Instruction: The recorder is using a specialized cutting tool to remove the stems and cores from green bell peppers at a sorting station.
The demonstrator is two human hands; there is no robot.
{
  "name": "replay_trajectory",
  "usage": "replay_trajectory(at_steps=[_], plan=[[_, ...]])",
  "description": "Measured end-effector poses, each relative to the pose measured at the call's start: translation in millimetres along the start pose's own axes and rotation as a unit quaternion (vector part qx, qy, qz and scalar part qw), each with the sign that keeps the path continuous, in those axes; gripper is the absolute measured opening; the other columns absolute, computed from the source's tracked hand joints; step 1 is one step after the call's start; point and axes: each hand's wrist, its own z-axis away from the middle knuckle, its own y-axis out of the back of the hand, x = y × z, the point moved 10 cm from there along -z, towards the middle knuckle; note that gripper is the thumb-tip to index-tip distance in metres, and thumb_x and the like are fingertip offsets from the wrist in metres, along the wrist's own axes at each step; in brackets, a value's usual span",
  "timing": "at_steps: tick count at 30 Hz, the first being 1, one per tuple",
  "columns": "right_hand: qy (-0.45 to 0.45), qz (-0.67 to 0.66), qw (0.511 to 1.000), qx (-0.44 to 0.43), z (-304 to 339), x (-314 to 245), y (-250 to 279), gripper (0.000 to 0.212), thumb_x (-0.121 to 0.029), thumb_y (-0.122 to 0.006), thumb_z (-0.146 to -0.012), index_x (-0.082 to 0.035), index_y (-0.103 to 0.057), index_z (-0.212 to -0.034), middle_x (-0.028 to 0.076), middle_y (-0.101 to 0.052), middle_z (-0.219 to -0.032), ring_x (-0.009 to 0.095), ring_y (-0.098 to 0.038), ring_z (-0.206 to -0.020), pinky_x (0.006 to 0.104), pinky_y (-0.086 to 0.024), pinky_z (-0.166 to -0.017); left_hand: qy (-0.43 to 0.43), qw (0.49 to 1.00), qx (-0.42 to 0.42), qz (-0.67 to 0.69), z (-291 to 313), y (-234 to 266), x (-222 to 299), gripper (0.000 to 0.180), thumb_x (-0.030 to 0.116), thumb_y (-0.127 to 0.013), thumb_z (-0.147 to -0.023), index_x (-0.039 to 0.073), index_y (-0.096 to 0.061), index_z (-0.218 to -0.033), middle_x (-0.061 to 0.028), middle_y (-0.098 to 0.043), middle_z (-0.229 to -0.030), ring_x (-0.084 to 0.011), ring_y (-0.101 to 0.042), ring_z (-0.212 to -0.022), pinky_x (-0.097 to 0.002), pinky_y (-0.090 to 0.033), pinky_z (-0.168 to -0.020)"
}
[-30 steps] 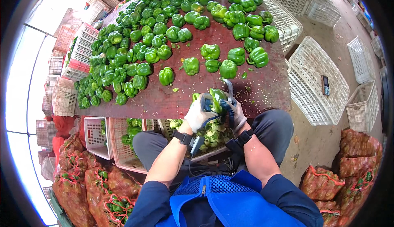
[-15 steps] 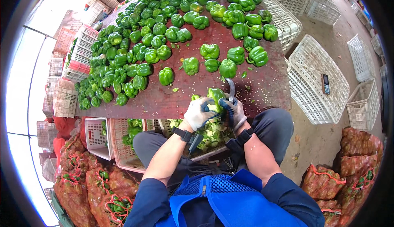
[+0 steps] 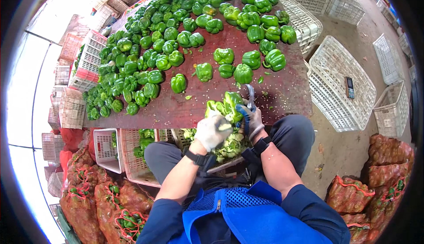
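My right hand (image 3: 251, 121), in a white and blue glove, is closed round a small curved knife (image 3: 250, 94) whose blade points up. Its thumb and fingers also press against a split green bell pepper (image 3: 231, 104). A second cut-open part of pepper (image 3: 214, 107) lies left of it, its pale inside showing. My left hand (image 3: 212, 132), gloved in white and slightly blurred, is just below, fingers curled on a pale green pepper core (image 3: 224, 127). Beneath both hands, pale pepper scraps (image 3: 232, 144) fill a crate between my knees.
Many whole bell peppers (image 3: 172, 34) cover the far and left parts of the red table (image 3: 194, 107), seeds scattered near its edge. Plastic crates (image 3: 342, 80) stand right, one bearing a phone (image 3: 350, 87). Red mesh sacks (image 3: 79, 204) are at lower left, more sacks (image 3: 349, 195) at lower right.
The pepper has opened into parts showing its pale inside. My left hand has moved down slightly from it with the core in its fingers. The right hand has barely moved.
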Motion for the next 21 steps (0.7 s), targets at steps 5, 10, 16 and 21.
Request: replay_trajectory(at_steps=[5, 10, 16, 21], plan=[[0.011, -0.001, 1.000, -0.005, 0, -3, -1, 0.045, -0.010, -0.080, -0.082, 0.004, -0.063, -0.121, 0.007, -0.071, -0.103, 0.014, -0.068, -0.086, 0.0300, -0.057, -0.079, -0.023, 0.994, 0.017, -0.103, 17, 21, -2, 0.060, 0.030, -0.085, -0.068, 0.009, -0.062, -0.120, -0.0140, -0.065, -0.115, -0.0337, -0.066, -0.093, -0.0425, -0.054, -0.081], [-0.014, 0.003, 1.000, -0.009, 3, 0, -6, 0.046, -0.009, -0.080, -0.082, 0.004, -0.062, -0.122, 0.008, -0.070, -0.105, 0.014, -0.068, -0.087, 0.0300, -0.057, -0.081, -0.011, 0.947, -0.062, -0.314, -3, -2, -15, 0.059, 0.030, -0.077, -0.074, 0.020, -0.059, -0.129, -0.0140, -0.058, -0.128, -0.0328, -0.055, -0.117, -0.0456, -0.045, -0.097], [0.046, 0.033, 0.998, 0.001, -10, 0, 3, 0.049, -0.007, -0.082, -0.082, 0.003, -0.060, -0.125, 0.009, -0.067, -0.114, 0.014, -0.064, -0.099, 0.0277, -0.055, -0.089, 0.001, 0.940, -0.151, -0.305, -25, -19, -41, 0.060, 0.033, -0.075, -0.076, 0.016, -0.057, -0.131, -0.0178, -0.059, -0.125, -0.0348, -0.058, -0.114, -0.0452, -0.048, -0.095], [0.048, 0.148, 0.988, 0.001, -2, 2, -12, 0.053, -0.014, -0.085, -0.080, 0.001, -0.061, -0.125, 0.007, -0.069, -0.113, 0.011, -0.064, -0.098, 0.0278, -0.054, -0.086, 0.068, 0.957, -0.141, -0.243, -31, -5, -62, 0.061, 0.035, -0.073, -0.078, 0.009, -0.057, -0.131, -0.0196, -0.062, -0.119, -0.0359, -0.062, -0.109, -0.0434, -0.050, -0.094]])
